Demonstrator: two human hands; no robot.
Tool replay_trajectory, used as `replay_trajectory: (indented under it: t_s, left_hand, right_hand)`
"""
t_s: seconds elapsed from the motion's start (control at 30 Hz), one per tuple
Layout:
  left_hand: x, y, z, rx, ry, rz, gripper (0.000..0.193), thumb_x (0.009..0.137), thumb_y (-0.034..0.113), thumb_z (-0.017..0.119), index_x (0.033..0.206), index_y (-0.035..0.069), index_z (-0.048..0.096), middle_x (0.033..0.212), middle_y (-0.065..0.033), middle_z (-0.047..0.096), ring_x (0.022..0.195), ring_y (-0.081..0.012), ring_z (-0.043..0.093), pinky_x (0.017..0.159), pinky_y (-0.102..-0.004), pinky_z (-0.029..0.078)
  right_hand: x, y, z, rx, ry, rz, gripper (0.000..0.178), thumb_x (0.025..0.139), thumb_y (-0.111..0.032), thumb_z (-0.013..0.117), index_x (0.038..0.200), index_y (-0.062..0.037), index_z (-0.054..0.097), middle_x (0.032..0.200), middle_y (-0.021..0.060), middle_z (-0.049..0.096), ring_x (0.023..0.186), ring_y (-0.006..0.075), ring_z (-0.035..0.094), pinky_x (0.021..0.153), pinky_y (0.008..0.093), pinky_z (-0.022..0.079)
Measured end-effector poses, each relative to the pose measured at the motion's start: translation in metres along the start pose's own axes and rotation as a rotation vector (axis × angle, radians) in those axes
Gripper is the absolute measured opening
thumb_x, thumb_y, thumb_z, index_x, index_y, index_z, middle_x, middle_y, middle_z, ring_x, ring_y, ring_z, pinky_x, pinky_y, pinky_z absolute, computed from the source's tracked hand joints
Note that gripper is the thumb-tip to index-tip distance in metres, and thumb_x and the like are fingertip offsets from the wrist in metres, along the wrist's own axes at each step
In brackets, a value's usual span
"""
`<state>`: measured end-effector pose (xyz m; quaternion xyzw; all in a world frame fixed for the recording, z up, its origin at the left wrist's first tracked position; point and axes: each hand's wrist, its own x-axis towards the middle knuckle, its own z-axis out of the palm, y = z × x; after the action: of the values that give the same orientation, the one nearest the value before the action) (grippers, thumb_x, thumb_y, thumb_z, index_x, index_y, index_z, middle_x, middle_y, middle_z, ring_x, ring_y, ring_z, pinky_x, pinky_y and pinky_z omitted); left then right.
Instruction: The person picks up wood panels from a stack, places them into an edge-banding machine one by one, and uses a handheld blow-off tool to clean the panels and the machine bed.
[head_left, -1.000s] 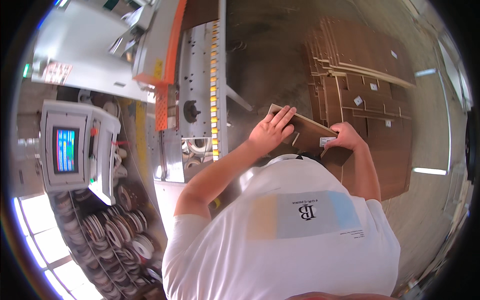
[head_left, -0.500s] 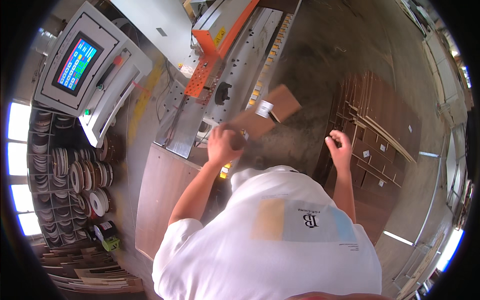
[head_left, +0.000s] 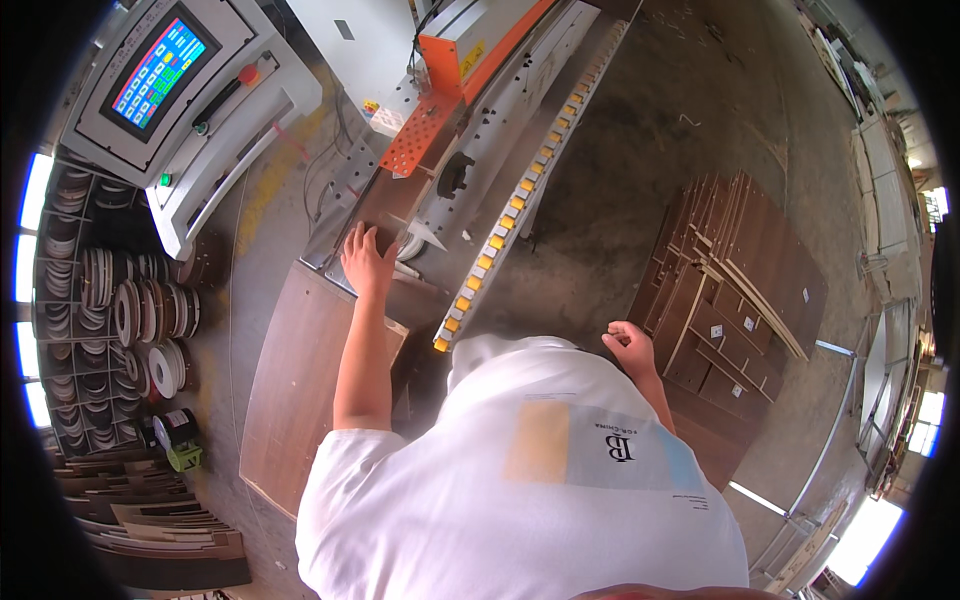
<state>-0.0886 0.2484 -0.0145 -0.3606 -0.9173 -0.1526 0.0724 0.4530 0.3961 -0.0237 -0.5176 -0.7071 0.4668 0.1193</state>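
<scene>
My left hand lies with fingers spread on the near end of a brown wood-grain board. The board lies flat on the machine's feed bed, and its far end runs toward a perforated orange guard. A pale pointed piece, perhaps a label, stands out by the board's right edge. My right hand hangs close to my body with its fingers curled in and nothing visible in them. To its right is a stack of brown panels.
A control console with a lit screen stands at the far left, above racks of edge-banding rolls. A rail with yellow rollers runs along the machine's right side. A large brown panel is left of my forearm.
The board has swung left from across the roller rail onto the feed bed, with my left hand moving along. My right hand has dropped closer to my body, its fingers more curled.
</scene>
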Motion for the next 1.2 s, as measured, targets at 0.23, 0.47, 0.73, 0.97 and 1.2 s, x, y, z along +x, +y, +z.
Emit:
replay_trajectory:
  t_s: [0.23,0.47,0.73,0.97,1.2]
  left_hand:
    - [0.022,0.006,0.016,0.039,-0.004,0.014,0.060,0.083,0.044,0.070,0.131,0.010,0.060,0.148,-0.0065,0.050,0.140,-0.0268,0.040,0.110,-0.0485,0.036]
    - [0.058,0.034,0.039,-0.016,0.042,0.015,0.063,0.079,0.044,0.073,0.130,0.009,0.061,0.147,-0.0095,0.051,0.137,-0.0309,0.041,0.109,-0.0454,0.038]
    - [0.097,0.074,0.054,-0.053,0.084,0.061,0.065,0.081,0.047,0.072,0.132,0.009,0.058,0.144,-0.0089,0.053,0.136,-0.0312,0.041,0.105,-0.0468,0.038]
    - [0.083,0.091,0.066,0.114,0.104,0.132,0.063,0.092,0.043,0.058,0.141,0.004,0.048,0.150,-0.0139,0.046,0.145,-0.0314,0.032,0.114,-0.0489,0.027]
    - [-0.026,0.154,0.049,-0.332,-0.071,0.638,0.050,0.091,0.021,0.063,0.136,0.003,0.051,0.141,-0.0164,0.053,0.130,-0.0371,0.048,0.108,-0.0488,0.036]
  right_hand:
    - [-0.021,0.036,0.011,-0.024,-0.022,0.159,0.032,0.086,-0.024,0.075,0.111,-0.0055,0.069,0.100,0.0070,0.073,0.090,0.0136,0.068,0.082,0.0288,0.053]
    - [-0.050,0.052,0.017,-0.047,-0.019,0.301,0.039,0.084,-0.032,0.075,0.113,-0.0066,0.070,0.104,0.0113,0.073,0.097,0.0224,0.070,0.086,0.0337,0.053]
    - [-0.070,0.062,0.019,0.026,-0.015,0.399,0.039,0.085,-0.030,0.073,0.114,-0.0046,0.069,0.105,0.0149,0.073,0.099,0.0245,0.069,0.088,0.0346,0.053]
    - [-0.095,0.062,0.015,0.024,0.035,0.462,0.038,0.085,-0.030,0.072,0.114,-0.0055,0.070,0.104,0.0150,0.072,0.099,0.0251,0.069,0.089,0.0354,0.053]
    - [-0.135,0.137,0.026,0.033,0.130,0.500,0.034,0.087,-0.032,0.072,0.109,-0.0064,0.072,0.103,0.0127,0.073,0.096,0.0239,0.069,0.085,0.0356,0.054]
